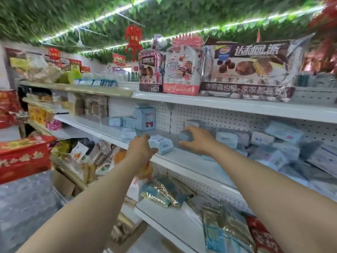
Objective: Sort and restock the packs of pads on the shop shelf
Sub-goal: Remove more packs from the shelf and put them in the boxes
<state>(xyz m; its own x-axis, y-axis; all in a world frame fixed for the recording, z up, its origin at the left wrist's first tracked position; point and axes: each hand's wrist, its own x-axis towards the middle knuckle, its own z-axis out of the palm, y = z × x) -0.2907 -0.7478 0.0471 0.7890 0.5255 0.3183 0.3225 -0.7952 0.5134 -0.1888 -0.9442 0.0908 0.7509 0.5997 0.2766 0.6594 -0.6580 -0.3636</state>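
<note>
Landmark: a tall blue box (145,118) stands upright on the white middle shelf (184,162), close to its pegboard back.
Right hand: the right hand (197,141) is to the right of the tall blue box and nearer the shelf's front. Its fingers curl over the top of a grey-blue pack (186,136) with the thumb under it, clamped on the pack.
Grey-blue pack: it sits in the right hand, right of the tall blue box. Blur hides whether it is resting on the shelf or lifted off it.
Left hand: the left hand (142,147) is below and in front of the tall blue box, at the shelf's front edge. Its fingers are bent toward a pale pack (162,145). I cannot tell whether they hold it or only touch it.
Pale pack: it lies on the middle shelf, down and right of the tall blue box, between the two hands.
Small blue packs: these small blue packs (128,134) lie just left of and in front of the tall blue box.
Heap of packs: a heap of packs (273,143) is piled loosely far to the right of the tall blue box, on the same shelf.
Snack bags: large snack bags (251,68) stand on the shelf above the tall blue box, to its right.
</note>
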